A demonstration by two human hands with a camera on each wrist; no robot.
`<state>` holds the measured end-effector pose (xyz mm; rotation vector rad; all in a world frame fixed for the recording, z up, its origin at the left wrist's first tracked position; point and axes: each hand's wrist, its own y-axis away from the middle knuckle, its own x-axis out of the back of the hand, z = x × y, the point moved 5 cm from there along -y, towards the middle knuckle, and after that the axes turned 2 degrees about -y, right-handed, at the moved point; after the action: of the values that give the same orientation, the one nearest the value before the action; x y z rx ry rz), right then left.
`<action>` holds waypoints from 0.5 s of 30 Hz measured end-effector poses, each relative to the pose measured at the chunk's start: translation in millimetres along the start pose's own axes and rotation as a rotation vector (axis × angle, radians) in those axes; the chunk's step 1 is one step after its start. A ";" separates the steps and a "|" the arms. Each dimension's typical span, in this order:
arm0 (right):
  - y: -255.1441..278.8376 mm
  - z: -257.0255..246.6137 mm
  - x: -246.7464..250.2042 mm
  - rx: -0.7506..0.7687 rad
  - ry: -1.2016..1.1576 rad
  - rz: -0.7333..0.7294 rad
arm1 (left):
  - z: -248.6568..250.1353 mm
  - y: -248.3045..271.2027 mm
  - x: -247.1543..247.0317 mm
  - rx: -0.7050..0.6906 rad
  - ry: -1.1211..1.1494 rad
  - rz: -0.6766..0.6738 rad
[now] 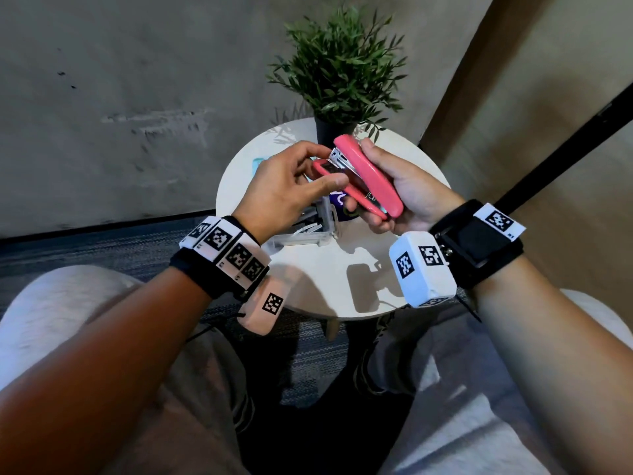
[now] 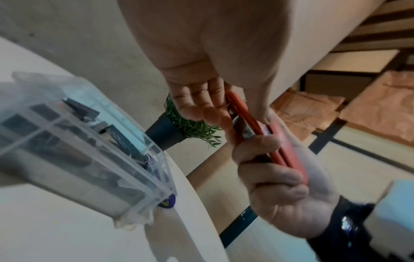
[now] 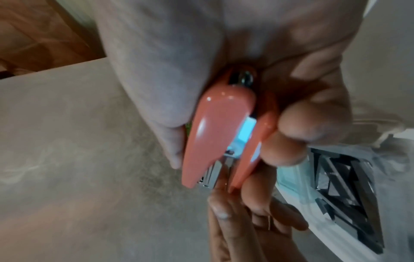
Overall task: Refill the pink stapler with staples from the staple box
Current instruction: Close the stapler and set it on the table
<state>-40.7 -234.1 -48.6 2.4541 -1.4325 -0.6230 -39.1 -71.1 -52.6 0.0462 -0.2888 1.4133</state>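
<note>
The right hand [image 1: 404,190] is wrapped around the rear half of the pink stapler [image 1: 368,176], thumb on the top cover and fingers curled under the base, so the stapler is held in the air above the round table [image 1: 308,282]. The left hand [image 1: 291,190] pinches the front of the stapler's base between thumb and fingertips. The top cover is lifted a little from the metal magazine, and the stapler is only partly opened.

To do this step well, the right hand should probably keep the hinge end steady while the left hand holds the base still. Then the cover can swing back fully without twisting. A firm pinch looks necessary, because the plastic is glossy and may slip. The staple channel should face up before any staples come.

Below the hands stands one clear plastic staple box [image 2: 85,141] on the table, its lid open. Many dark staple strips lie in it, too mixed together to count. There is one stapler, one box, one potted plant [image 1: 337,73] at the far edge, and one dark purple object [image 1: 342,207] just beside the box, which cannot be identified.
</note>
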 end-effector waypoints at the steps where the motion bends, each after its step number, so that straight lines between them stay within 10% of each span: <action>1: -0.5 0.1 0.8 -0.004 -0.004 0.002 | -1.6 0.1 -1.0 0.004 0.001 -0.011; 15: -7.8 5.1 0.4 -0.011 0.044 0.014 | -8.7 -1.3 -3.4 0.035 0.050 -0.134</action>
<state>-36.9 -230.5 -56.4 2.4319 -1.4238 -0.5685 -36.8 -72.9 -61.6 0.0572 -0.2156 1.2848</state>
